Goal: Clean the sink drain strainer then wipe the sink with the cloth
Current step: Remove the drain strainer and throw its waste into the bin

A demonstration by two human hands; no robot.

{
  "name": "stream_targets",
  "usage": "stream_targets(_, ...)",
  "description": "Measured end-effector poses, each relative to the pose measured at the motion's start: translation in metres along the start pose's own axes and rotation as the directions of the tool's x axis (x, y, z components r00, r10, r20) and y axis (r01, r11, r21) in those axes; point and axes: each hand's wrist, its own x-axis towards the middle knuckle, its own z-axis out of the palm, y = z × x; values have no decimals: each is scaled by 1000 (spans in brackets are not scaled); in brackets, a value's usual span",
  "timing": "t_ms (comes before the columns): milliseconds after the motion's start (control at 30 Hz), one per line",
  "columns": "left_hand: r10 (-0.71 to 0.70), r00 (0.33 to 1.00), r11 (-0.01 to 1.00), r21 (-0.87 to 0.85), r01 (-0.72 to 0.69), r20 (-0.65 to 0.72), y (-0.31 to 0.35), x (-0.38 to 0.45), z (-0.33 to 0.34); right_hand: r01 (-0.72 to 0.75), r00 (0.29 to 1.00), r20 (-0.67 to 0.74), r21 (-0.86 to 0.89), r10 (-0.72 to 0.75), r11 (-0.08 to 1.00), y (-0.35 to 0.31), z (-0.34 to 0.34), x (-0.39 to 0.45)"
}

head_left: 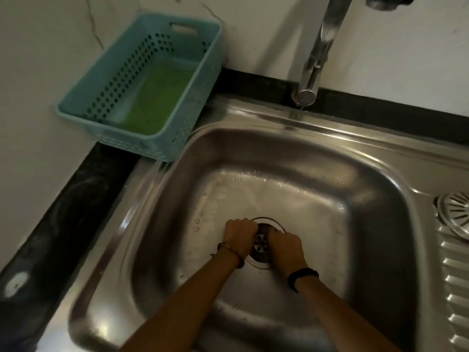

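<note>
Sink & tap were shiny stainless metal, basket matt perforated plastic w/ rough green pad, bench glossy black stone.

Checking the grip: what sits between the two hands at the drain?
In the head view, the perforated drain strainer lies between the left hand and right hand.

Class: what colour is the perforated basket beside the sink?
Light blue basket, seen best in the head view.
</note>
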Motion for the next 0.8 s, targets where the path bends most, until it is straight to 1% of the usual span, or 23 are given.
stream_targets(33,-28,999,999,-35,27,-21,-2,-4,-4,-39,999,-36,51,40,998,1,-4,-5)
stream_targets(67,-61,997,995,-83,58,-40,-4,-9,-10,-95,991,-83,147,108,985,3,-8,-10)
stream_targets(100,-95,994,986,-140,87,-52,-5,-13,-15,-152,974,-123,275,192,949,6,-13,-15)
stream_targets(133,-128,990,974,-197,114,-62,-8,-20,-21,-196,952,-135,420,275,886,8,-20,-23)
stream_targets(200,-184,979,944,-295,151,-88,-11,-37,-33,-233,921,-71,690,384,685,9,-35,-40)
stream_targets(267,-227,966,909,-384,164,-123,-13,-58,-45,-200,914,-21,844,404,497,6,-49,-58)
stream_targets(400,-280,935,814,-570,112,-216,-17,-132,-69,-80,925,-31,958,378,275,-24,-81,-116)
stream_targets(467,-314,911,754,-653,68,-267,-18,-182,-75,-21,937,-58,975,344,223,-49,-97,-154)
stream_targets(533,-374,880,678,-734,45,-292,-24,-242,-74,33,959,-82,983,271,180,-86,-107,-200)
stream_targets(567,-407,867,626,-779,35,-288,-29,-276,-69,54,973,-86,987,215,149,-108,-108,-224)
stream_targets(600,-436,858,552,-833,16,-272,-35,-305,-62,70,985,-88,991,151,117,-126,-106,-244)
stream_targets(633,-472,846,462,-887,-4,-250,-43,-341,-52,74,995,-82,991,65,108,-149,-102,-267)
stream_targets(700,-555,798,326,-944,-51,-235,-60,-411,-27,74,994,-62,989,-91,131,-194,-87,-306)
stream_targets(800,-683,711,153,-984,-89,-170,-84,-494,19,93,971,-46,977,-235,193,-253,-55,-342)
